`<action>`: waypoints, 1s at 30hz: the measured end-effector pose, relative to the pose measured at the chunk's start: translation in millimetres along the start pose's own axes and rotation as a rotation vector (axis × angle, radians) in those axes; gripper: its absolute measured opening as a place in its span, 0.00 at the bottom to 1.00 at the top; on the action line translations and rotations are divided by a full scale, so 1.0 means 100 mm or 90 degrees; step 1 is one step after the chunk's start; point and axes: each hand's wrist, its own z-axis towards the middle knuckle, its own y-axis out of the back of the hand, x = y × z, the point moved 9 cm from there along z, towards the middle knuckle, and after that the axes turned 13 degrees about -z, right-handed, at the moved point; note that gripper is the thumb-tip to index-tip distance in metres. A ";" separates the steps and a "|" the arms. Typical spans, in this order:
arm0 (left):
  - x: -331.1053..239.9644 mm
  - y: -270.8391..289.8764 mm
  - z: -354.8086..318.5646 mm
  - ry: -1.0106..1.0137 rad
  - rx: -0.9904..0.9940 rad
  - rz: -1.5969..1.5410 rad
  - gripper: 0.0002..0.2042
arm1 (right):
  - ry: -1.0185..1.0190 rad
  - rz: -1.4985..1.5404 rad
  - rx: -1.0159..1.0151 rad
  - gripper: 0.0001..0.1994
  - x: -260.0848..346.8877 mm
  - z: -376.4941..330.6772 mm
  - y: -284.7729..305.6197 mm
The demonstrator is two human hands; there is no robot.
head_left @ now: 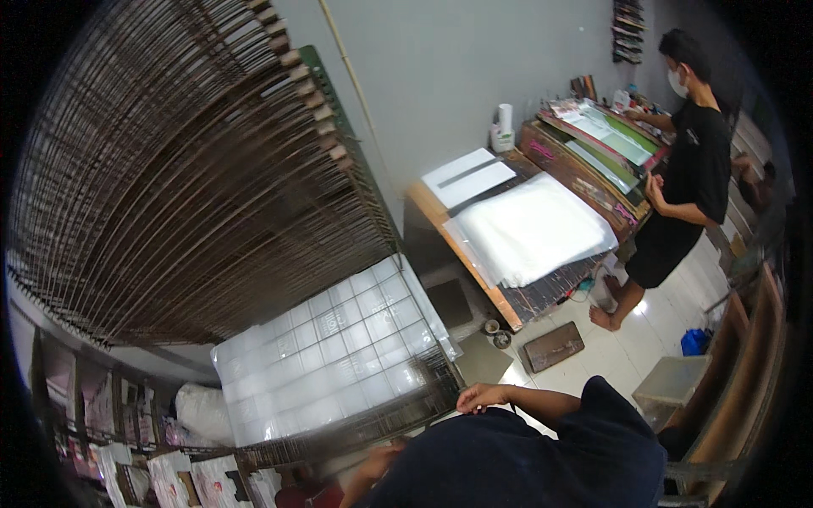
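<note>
My right hand (pixel 483 398) is in front of my dark shirt, close to the near right corner of a wire drying rack. Its fingers are curled in, and whatever they may hold is hidden. My left hand (pixel 381 461) is lower and further left, beside the rack's front edge; it is smeared and partly covered by my body. On the rack's lower wire shelf lie shiny translucent plastic sheets (pixel 318 356) in rows. Many raised wire shelves (pixel 195 169) tilt up above them on the left.
A table (pixel 432 212) at centre right carries a stack of white plastic sheets (pixel 529 229). Beyond it, a co-worker (pixel 694 161) stands at a printing screen (pixel 605 131). A brown block (pixel 553 347) lies on the tiled floor. Hanging printed bags (pixel 174 478) line the lower left.
</note>
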 end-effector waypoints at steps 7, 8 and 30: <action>0.21 -0.02 0.02 -0.079 -0.094 -0.038 0.11 | 0.165 0.038 0.100 0.12 0.06 0.14 -0.35; 0.26 -0.02 0.07 -0.078 -0.125 -0.063 0.11 | 0.161 0.046 0.090 0.12 0.00 0.15 -0.37; 0.56 -0.11 -0.29 0.050 -0.352 -0.194 0.15 | 0.107 0.232 0.060 0.24 -0.33 0.02 -0.43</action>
